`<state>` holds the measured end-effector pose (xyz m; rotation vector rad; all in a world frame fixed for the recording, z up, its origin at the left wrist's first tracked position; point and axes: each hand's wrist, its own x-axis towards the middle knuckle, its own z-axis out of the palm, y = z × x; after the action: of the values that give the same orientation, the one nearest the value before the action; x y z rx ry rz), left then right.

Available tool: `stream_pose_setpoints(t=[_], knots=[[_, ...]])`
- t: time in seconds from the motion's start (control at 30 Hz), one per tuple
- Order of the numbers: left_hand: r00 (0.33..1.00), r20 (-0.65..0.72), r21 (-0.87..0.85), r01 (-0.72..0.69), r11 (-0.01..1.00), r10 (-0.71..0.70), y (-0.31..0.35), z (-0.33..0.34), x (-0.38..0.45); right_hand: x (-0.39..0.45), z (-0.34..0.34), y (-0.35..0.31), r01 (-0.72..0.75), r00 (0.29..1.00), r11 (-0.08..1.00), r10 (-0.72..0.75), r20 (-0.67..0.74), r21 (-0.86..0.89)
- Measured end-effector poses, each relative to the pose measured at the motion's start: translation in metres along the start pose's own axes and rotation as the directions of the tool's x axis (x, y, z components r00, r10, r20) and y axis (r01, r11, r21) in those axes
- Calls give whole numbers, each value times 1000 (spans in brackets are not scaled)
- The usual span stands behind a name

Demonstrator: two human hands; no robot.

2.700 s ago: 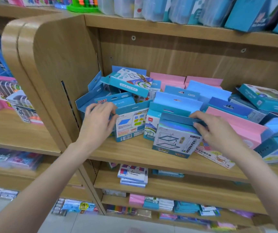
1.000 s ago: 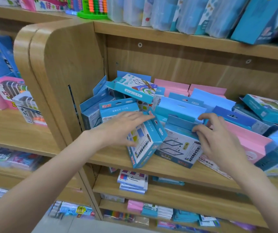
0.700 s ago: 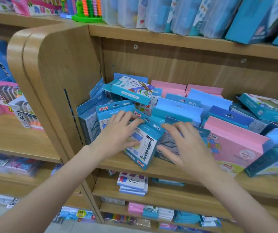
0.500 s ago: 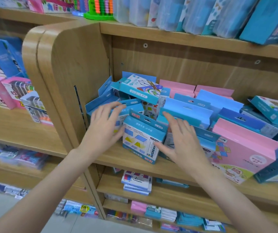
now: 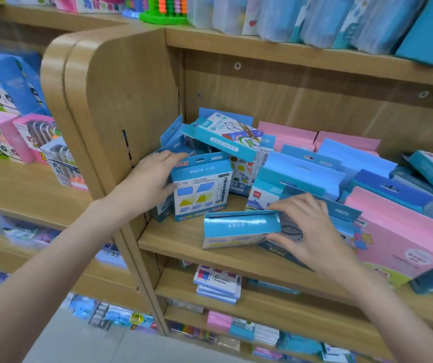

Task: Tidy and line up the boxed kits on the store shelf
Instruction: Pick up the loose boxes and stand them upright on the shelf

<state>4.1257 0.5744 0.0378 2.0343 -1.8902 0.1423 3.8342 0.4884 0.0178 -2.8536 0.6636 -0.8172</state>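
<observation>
Several blue and pink boxed kits crowd a wooden shelf (image 5: 176, 238). One blue kit box (image 5: 201, 188) stands upright near the shelf's left end. My left hand (image 5: 152, 179) lies against its left side, fingers stretched back over the leftmost boxes (image 5: 176, 148) and thumb touching its front. A second blue kit box (image 5: 236, 229) lies on its side at the shelf's front edge. My right hand (image 5: 312, 229) pinches its right end, fingers on top and thumb underneath. A teal box (image 5: 225, 137) rests tilted on top of the left pile.
A wooden side panel (image 5: 121, 100) closes the shelf on the left. Large pink boxes (image 5: 398, 231) and blue ones (image 5: 304, 171) lean in a heap to the right. Shelves above and below hold more goods. Another shelf unit (image 5: 13, 184) stands at left.
The blue box between my hands has gone from upright to lying on its side in my right hand. My left hand has moved back to the upright box by the left pile.
</observation>
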Motion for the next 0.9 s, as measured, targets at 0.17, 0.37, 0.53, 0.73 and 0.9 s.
stream_pose_setpoints(t=[0.17, 0.37, 0.53, 0.73, 0.9], knots=[[996, 76, -65, 47, 997, -42, 3, -10, 5, -2, -3, 4, -13, 999, 1000, 13, 35, 2], [997, 73, -110, -20, 994, 28, 10, -17, -11, -2, -4, 7, -12, 999, 999, 11, 34, 31], [991, 115, -204, -40, 978, 64, 25, -4, -1, 1, -3, 9, -11, 1000, 1000, 12, 12, -11], [998, 60, -313, 6, 950, 13, 25, 10, 20, 15, 2, 6, 39, 996, 967, -58, -68, -251], [999, -18, -410, -46, 911, 42, 20, 20, 13, 30, 10, 1, 23, 994, 937, -59, -95, -348]])
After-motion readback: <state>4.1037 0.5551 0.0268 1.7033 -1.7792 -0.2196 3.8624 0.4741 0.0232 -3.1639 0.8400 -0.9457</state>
